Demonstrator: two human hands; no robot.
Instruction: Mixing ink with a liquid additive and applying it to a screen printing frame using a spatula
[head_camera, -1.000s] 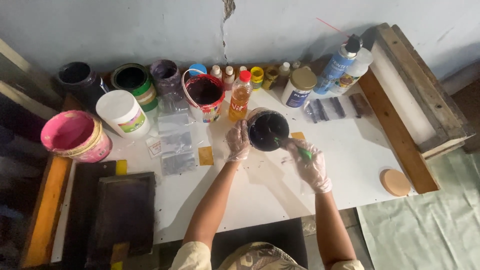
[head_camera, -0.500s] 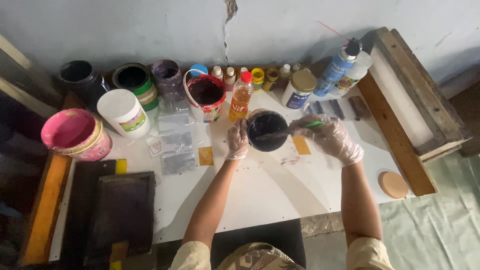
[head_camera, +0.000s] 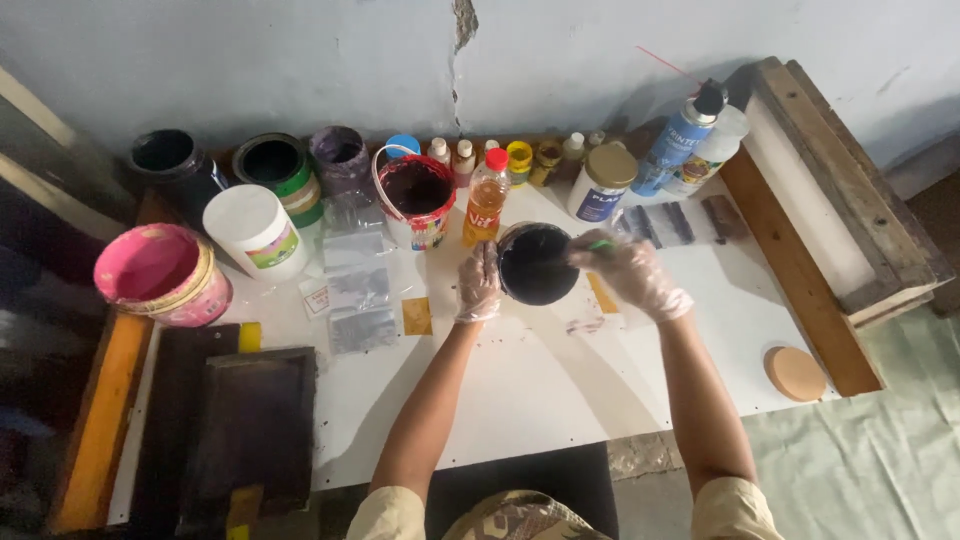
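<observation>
Both hands wear clear plastic gloves. My left hand (head_camera: 479, 283) grips the left side of a round black container of dark paint (head_camera: 535, 265) that stands on the white table (head_camera: 520, 390). My right hand (head_camera: 628, 270) is at the container's right rim, closed on a thin green-tipped stick (head_camera: 598, 245) that reaches over the paint. The stick's far end is hidden against the dark paint.
Along the wall stand open paint tubs (head_camera: 414, 198), a pink bucket (head_camera: 160, 275), a white-lidded jar (head_camera: 255, 232), an oil bottle (head_camera: 486, 198), small bottles and a blue spray can (head_camera: 680, 135). Plastic sachets (head_camera: 358, 290) lie left; a wooden frame (head_camera: 830, 200) right; a dark screen frame (head_camera: 245, 430) front left.
My right hand has moved from the table in front of the container up to its right rim, then leftward over it with the stick. The left hand stays on the container.
</observation>
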